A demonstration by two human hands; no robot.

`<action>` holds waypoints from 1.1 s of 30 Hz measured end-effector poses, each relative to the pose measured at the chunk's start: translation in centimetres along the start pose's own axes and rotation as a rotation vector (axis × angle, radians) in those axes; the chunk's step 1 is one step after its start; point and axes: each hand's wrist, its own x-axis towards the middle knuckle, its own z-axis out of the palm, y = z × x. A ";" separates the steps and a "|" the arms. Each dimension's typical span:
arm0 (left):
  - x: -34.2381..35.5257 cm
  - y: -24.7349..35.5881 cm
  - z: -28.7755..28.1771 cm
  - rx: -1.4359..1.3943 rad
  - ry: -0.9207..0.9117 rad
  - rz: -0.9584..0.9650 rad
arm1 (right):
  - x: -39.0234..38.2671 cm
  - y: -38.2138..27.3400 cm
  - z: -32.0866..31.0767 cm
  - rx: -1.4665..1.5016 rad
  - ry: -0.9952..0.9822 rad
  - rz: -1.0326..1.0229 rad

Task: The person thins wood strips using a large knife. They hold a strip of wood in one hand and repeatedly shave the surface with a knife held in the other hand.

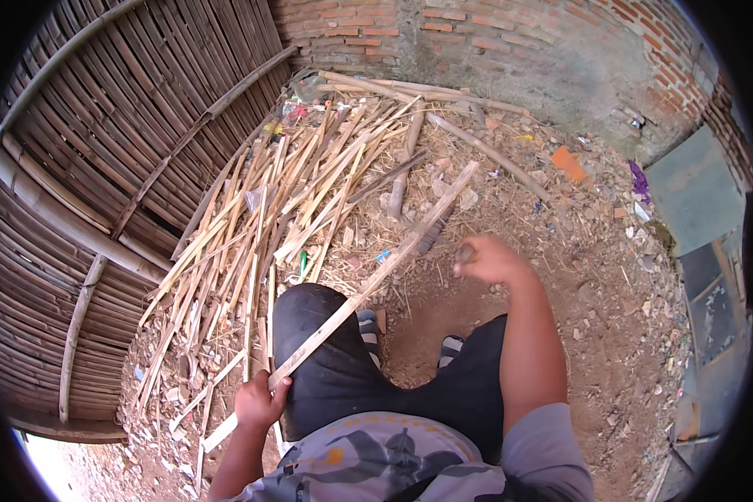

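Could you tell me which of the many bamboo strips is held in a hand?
The long pale bamboo strip lying across the knee, gripped by the left hand; the others lie piled.

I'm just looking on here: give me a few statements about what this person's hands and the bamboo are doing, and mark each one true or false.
1. The left hand grips a long bamboo strip near its lower end. True.
2. The strip lies across the person's left knee. True.
3. The right hand is empty and open. False: it is closed around a small dark tool handle, of which little shows.
4. The pile of split bamboo lies to the person's right. False: it lies on the left, beside the woven bamboo panel.
5. A brick wall stands ahead. True.
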 end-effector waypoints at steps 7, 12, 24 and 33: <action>0.7 -0.2 0.5 0.053 0.028 0.045 | -0.4 -1.2 0.4 0.093 0.126 0.052; 0.4 -1.3 0.9 0.036 0.048 0.060 | -2.4 -6.9 2.0 -0.215 -0.168 -0.243; 0.8 -1.3 1.9 -0.034 0.066 0.075 | -1.1 -2.2 0.0 0.073 0.068 0.033; 0.5 -0.5 1.1 0.013 0.040 0.021 | -0.1 -0.7 0.6 0.057 -0.037 -0.036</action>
